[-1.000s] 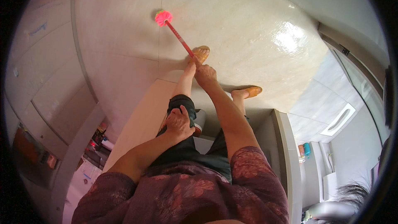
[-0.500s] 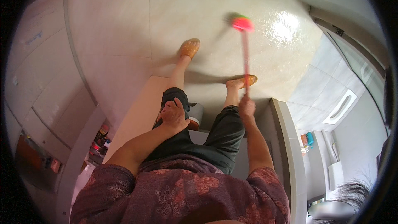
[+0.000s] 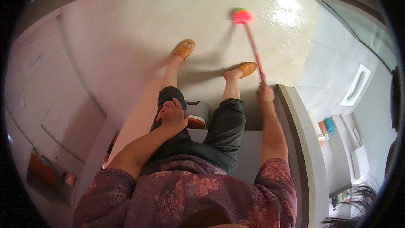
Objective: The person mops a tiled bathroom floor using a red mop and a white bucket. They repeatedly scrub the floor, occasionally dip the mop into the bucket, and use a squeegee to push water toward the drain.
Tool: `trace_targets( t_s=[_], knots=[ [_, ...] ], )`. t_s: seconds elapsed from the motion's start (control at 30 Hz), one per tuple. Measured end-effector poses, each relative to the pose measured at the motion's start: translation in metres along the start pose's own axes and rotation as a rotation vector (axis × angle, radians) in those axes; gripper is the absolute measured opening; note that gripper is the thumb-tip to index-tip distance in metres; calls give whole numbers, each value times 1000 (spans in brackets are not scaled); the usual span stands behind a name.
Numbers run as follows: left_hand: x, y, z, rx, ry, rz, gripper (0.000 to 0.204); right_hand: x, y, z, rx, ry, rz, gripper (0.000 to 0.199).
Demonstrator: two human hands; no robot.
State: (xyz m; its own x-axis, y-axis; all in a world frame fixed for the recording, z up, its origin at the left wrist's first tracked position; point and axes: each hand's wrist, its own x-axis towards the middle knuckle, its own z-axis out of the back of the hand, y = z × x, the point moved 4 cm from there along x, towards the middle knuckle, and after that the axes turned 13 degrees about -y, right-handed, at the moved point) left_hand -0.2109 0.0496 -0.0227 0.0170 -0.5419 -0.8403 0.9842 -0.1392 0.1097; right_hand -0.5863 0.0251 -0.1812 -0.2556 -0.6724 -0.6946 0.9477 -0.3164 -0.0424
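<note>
My right hand (image 3: 265, 94) is closed around the upper end of a thin red handle (image 3: 254, 52). At its far end is a pink and green brush head (image 3: 242, 16) on the wet, pale floor (image 3: 206, 12); motion blurs it, so its bristles are hard to make out. The handle slants up and leftward, passing just right of my right sandal (image 3: 248, 69). My left hand (image 3: 171, 115) lies on my left thigh near the knee, fingers loosely apart, holding nothing. A brown sandal (image 3: 184, 49) is on my left foot as well.
I sit with a grey and orange-brown shoe (image 3: 197, 115) between my legs. A pale panel edge (image 3: 301, 143) runs along my right side. Beyond are wall tiles with a white oval-slotted fitting (image 3: 356, 85). Light cabinet doors (image 3: 63, 97) stand at left.
My right hand has swung rightward and farther out, and the handle now leans left. The brush head has shifted slightly left. The whole view has turned a little; my left hand stays on my thigh.
</note>
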Motion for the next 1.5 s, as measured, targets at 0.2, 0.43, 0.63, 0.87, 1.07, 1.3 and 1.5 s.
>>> trace_targets(
  t_s=[0.2, 0.43, 0.63, 0.87, 1.07, 1.3, 1.5],
  knots=[
    [5, -11, -2, 35, -96, -83, 88, -35, -20, 4, 151, -16, -28, 57],
    [5, -34, -2, 159, 96, -121, 94, -39, 168, 12, -117, -123, 655, 29],
    [6, -36, 5, 217, 115, -135, 93, -16, 27, 10, -16, 126, 238, 61],
    [12, -26, 7, 171, 111, -142, 96, -45, -60, 1, 152, -254, 67, 82],
    [14, -18, 11, 165, 98, -112, 94, 16, 150, 30, 170, 64, 401, 57],
    [16, -25, 23, 89, 94, -67, 94, 54, 41, 36, 338, -67, 15, 52],
    [19, -54, 51, 62, 114, 56, 93, -5, -107, 30, 452, -358, -196, 66]
  ],
)
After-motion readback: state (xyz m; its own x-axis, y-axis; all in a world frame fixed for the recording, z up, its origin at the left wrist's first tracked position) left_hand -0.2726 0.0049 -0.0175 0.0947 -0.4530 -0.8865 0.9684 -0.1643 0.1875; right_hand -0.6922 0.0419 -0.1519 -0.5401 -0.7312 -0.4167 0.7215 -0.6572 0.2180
